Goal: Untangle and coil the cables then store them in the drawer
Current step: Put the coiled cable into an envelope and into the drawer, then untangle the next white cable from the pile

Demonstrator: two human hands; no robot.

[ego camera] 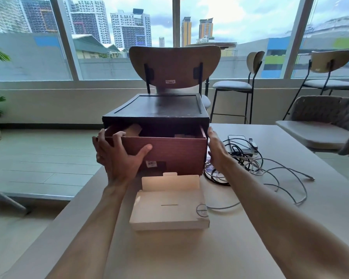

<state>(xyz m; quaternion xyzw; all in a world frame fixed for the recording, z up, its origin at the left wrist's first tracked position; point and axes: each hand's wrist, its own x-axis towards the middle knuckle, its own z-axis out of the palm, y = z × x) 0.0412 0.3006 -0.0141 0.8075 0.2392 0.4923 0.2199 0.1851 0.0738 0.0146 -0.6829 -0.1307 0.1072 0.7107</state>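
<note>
A dark wooden box (159, 109) stands on the table with its reddish-brown drawer (177, 154) pulled partly out. My left hand (117, 156) grips the drawer's left front corner, fingers curled over the top edge and thumb on the front. With straight fingers, my right hand (216, 150) presses flat against the drawer's right side. A tangle of grey and black cables (250, 160) lies on the table to the right of the box, with a loose grey cable (286, 178) trailing toward me. Inside the drawer some brown shapes show dimly.
An open white cardboard box (169, 208) lies in front of the drawer, a cable end looped on its right corner. A dark adapter block (238, 139) sits behind the tangle. Chairs (174, 65) stand behind and right of the beige table (270, 238).
</note>
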